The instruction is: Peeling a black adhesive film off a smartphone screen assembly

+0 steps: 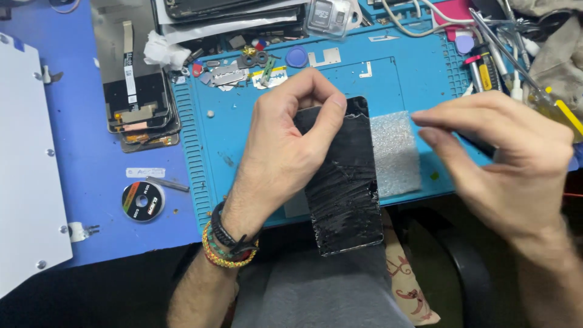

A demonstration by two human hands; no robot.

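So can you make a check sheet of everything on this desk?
Surface: blue mat on a blue desk.
Job's things: cracked black phone, overhanging the mat's near edge.
Clutter: bubble wrap, tape roll, stacked screens, screwdrivers, small parts.
Grippers: left hand pinches the phone's top; right hand pinched shut beside it, what it holds unclear.
Cables: white cables at the mat's far edge.
Surroundings: white panel at left.
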